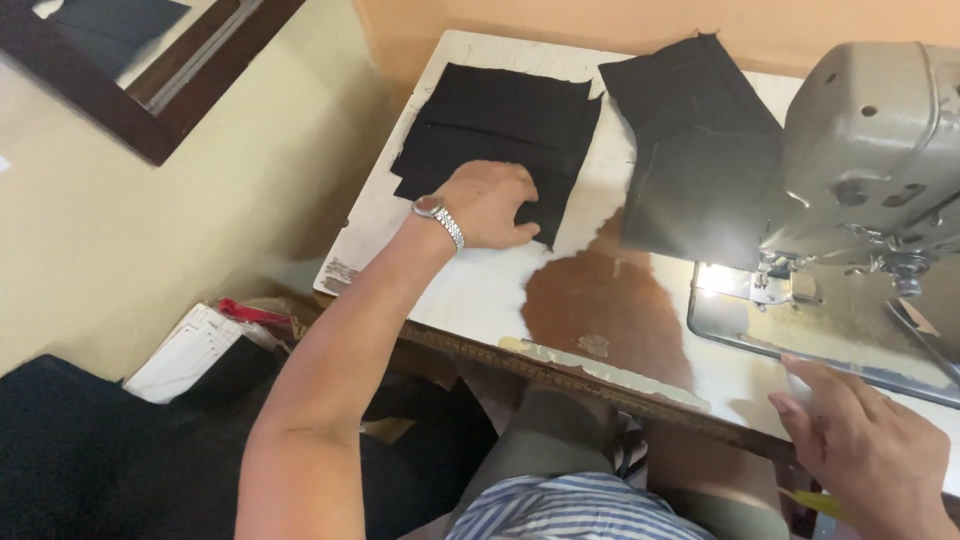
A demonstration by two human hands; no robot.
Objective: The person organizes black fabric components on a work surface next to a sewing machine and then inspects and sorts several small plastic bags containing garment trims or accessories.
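We see two lots of black fabric on the worktop [480, 290]: one stack of black pieces [495, 125] at the far left, and one larger black piece [695, 150] lying beside it, running under the grey sewing machine [870, 150]. Our left hand [487, 205], with one metal wristwatch [440, 218], rests on the stack's near edge, fingers curled onto the cloth. Our right hand [865, 440] lies open and flat at the worktop's near right edge, holding nothing.
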